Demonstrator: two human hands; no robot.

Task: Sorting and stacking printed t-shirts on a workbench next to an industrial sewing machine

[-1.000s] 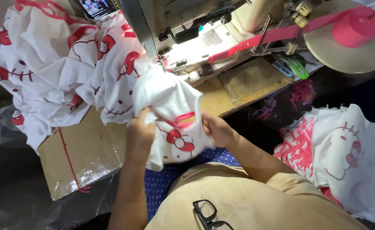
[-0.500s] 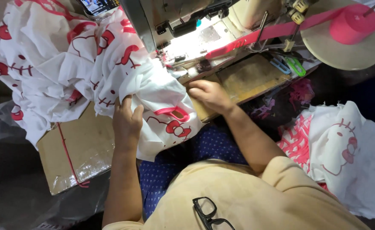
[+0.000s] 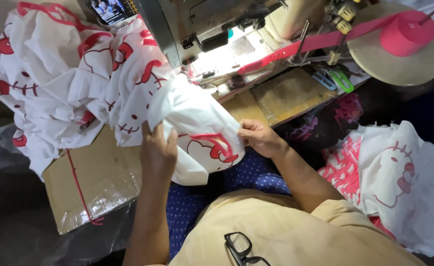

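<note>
A white fabric piece (image 3: 197, 123) with red cartoon-cat print lies across the front of the sewing table, below the lit sewing machine (image 3: 212, 34). My left hand (image 3: 157, 152) grips its left edge, fingers curled over the cloth. My right hand (image 3: 257, 137) pinches its right edge near the table's front. The piece runs up into a big heap of the same printed fabric (image 3: 64, 83) at the left.
A pink ribbon roll (image 3: 408, 32) sits on a round disc at the top right, its tape running to the machine. Scissors (image 3: 336, 79) lie on the wooden table. A cardboard box (image 3: 93, 182) stands at the left. More printed cloth (image 3: 399, 182) lies at the right. A phone (image 3: 109, 8) stands at the top.
My right hand has drawn back from the machine's bed to the cloth's right edge. My left hand has shifted its hold lower on the left edge, and the piece is spread wider.
</note>
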